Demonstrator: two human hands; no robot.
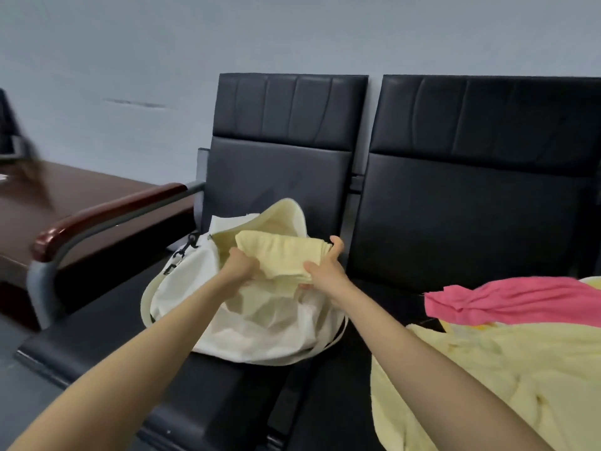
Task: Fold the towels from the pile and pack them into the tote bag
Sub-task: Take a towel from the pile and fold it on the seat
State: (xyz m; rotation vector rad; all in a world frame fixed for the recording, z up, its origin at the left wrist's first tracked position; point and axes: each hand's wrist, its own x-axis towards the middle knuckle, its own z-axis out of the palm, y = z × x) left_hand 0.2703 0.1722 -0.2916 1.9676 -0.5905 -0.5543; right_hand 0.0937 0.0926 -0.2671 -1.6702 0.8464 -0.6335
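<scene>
Matt black leather-look seat (439,203), glossy wooden armrest (107,211)

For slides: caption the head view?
A folded yellow towel, gripped by left hand and right hand, over the white tote bag on a black seat.

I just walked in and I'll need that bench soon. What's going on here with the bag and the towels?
A person is packing towels. The left hand and the right hand grip a folded yellow towel by its ends, right over the open mouth of the white tote bag, which sits on the black bench. The towel is not yet tucked inside. On the next seat, a pink towel and a loose yellow towel lie unfolded, so more remains.
</scene>
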